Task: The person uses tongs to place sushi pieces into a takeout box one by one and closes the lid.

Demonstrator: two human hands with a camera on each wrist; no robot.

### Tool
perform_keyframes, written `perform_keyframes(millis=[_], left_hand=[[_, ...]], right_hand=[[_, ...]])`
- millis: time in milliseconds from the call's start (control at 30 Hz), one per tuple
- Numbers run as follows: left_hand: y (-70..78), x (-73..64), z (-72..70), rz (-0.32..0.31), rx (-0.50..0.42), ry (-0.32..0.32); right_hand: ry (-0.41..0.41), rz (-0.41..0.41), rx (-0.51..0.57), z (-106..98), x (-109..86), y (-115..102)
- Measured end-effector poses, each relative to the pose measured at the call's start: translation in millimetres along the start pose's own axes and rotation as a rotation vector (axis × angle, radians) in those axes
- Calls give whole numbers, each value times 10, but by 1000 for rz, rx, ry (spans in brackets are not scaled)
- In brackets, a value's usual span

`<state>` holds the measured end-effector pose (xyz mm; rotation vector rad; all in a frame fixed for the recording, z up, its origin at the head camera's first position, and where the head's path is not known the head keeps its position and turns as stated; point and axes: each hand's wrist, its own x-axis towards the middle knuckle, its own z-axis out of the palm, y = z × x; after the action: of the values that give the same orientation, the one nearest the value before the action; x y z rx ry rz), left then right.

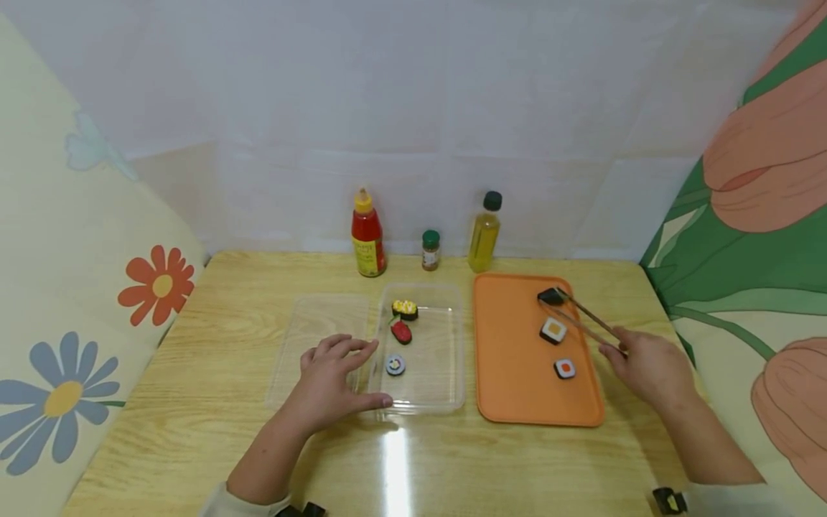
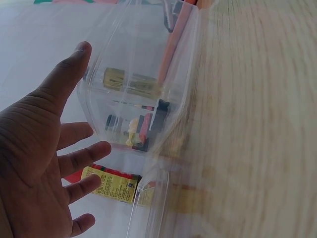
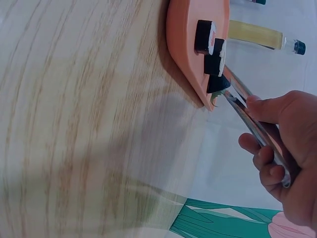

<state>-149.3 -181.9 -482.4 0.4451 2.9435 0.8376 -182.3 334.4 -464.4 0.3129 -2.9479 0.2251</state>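
Observation:
My right hand (image 1: pixel 655 370) grips metal tongs (image 3: pixel 251 120) over the orange tray (image 1: pixel 510 359). The tips of the tongs lie at either side of a black cone-shaped sushi roll (image 1: pixel 550 296) with a green leafy bit. Two square sushi rolls, one with a yellow centre (image 1: pixel 553 330) and one with a red centre (image 1: pixel 565 369), sit nearer on the tray. My left hand (image 1: pixel 326 384) is spread at the left side of a clear plastic box (image 1: pixel 429 411), thumb at its near corner. Inside lie a corn-topped sushi (image 1: pixel 405 310), a red-topped sushi (image 1: pixel 401 332) and a round roll (image 1: pixel 395 365).
A clear lid (image 1: pixel 310 323) lies on the wood-look table left of the box, partly behind my left hand. Along the back wall stand a red sauce bottle (image 1: pixel 367 240), a small green-capped spice jar (image 1: pixel 430 251) and an oil bottle (image 1: pixel 484 237).

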Motion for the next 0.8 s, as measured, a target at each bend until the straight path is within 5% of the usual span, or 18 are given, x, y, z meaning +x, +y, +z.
perform_keyframes(millis=[433, 800], left_hand=[[14, -11, -13, 6, 9, 4], [15, -12, -12, 3, 4, 3]], right_hand=[[83, -67, -21, -25, -22, 10], [47, -50, 29, -125, 9, -44]])
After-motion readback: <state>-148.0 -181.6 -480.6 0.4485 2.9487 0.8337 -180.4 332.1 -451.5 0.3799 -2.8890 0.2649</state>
